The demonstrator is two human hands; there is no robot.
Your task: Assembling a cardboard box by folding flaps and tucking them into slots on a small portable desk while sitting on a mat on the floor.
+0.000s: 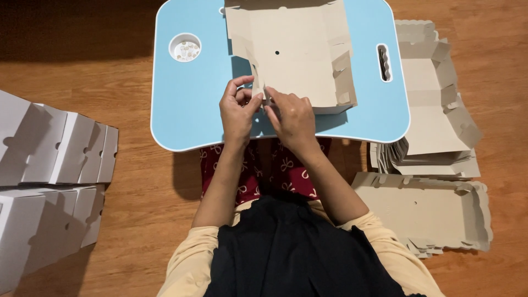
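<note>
A flat, partly folded beige cardboard box blank lies on a light blue lap table. My left hand and my right hand meet at the blank's near left corner. The fingertips of both hands pinch a small flap there, with the left thumb and forefinger curled around its edge. The right side wall of the blank is folded up, with tabs showing.
A round cup recess with small pale pieces sits in the table's left corner, and a handle slot is at its right. Stacks of unfolded blanks lie on the wooden floor at right. Folded white boxes stand at left.
</note>
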